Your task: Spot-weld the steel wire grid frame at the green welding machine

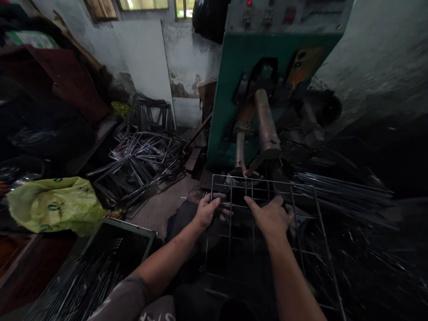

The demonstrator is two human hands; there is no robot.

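The grid (254,235) is held up between both hands, its far edge at the machine's (236,48) electrodes (240,150); contact there is hard to judge. The left hand (209,211) is closed on the left edge, near the far left corner, thumb on top. The right hand (272,217) grips inner wires further right, though its fingertips are too dim to place surely. Most of the grid lies on the near side of the grip, its near right corner well apart from both hands. Rods (84,282) fill the crate's (149,232) near end.
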